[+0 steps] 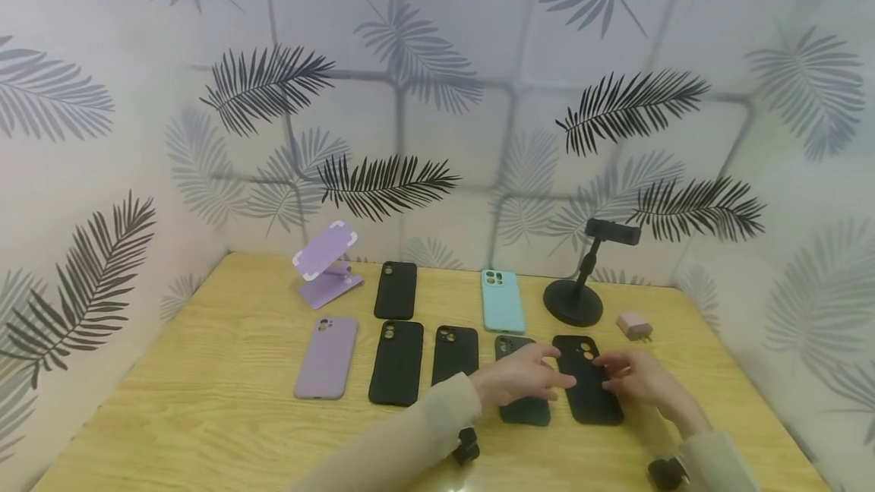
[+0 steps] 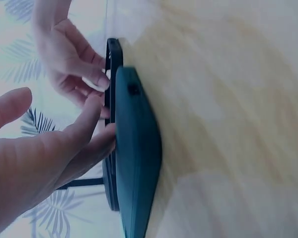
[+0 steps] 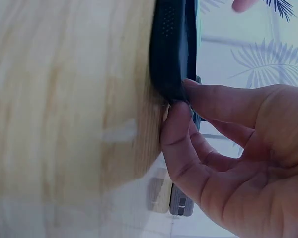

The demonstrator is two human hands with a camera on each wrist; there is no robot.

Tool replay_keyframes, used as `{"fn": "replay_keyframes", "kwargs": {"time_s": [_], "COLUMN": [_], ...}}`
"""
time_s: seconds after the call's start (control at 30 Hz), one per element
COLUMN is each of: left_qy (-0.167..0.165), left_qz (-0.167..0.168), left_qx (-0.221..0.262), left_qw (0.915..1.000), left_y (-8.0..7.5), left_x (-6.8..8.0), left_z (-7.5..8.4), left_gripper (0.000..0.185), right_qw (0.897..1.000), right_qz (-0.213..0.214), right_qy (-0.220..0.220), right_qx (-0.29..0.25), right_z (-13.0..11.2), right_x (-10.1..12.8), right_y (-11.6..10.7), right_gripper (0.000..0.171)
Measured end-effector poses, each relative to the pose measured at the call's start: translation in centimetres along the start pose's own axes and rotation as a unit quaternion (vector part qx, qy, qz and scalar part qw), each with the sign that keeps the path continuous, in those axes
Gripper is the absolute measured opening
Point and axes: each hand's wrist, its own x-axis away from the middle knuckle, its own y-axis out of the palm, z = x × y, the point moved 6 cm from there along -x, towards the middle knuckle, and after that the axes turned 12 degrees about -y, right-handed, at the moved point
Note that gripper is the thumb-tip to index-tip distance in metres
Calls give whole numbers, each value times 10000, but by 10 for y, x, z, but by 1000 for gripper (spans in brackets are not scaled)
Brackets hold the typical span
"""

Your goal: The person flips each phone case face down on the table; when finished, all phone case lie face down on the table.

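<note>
My right hand (image 1: 641, 381) is at the right edge of a black phone case (image 1: 589, 397) lying on the table. In the right wrist view, thumb and forefinger pinch the rim of that case (image 3: 168, 54). Above a dark green phone case (image 1: 525, 413) hangs my left hand (image 1: 522, 376), its fingers pointing toward the black case and its thumb held apart. The left wrist view shows these fingers (image 2: 89, 119) loosely extended, overlapping the edge of the green case (image 2: 136, 148), with nothing gripped.
More phone cases lie leftward: three black (image 1: 396, 363), one lilac (image 1: 326, 359). A turquoise case (image 1: 502, 302) is behind the green one. A purple phone stand (image 1: 326, 250), a black stand (image 1: 574, 302) and a pink charger plug (image 1: 634, 324) stand toward the patterned wall (image 1: 472, 143).
</note>
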Motion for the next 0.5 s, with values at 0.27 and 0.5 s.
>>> {"fn": "replay_keyframes", "kwargs": {"time_s": [0.27, 0.5], "left_qy": [-124, -78], "left_qz": [307, 355], "left_qx": [-129, 425], "left_qw": [9994, 9984], "left_y": [11, 15], "left_x": [-6, -6], "left_z": [-1, 3], "left_gripper": [60, 61], "right_qw": [9994, 9989], "right_qz": [38, 12], "right_qy": [122, 65], "right_qx": [-325, -473], "right_z": [4, 3], "right_x": [4, 7], "right_y": [2, 4], "right_gripper": [36, 34]}}
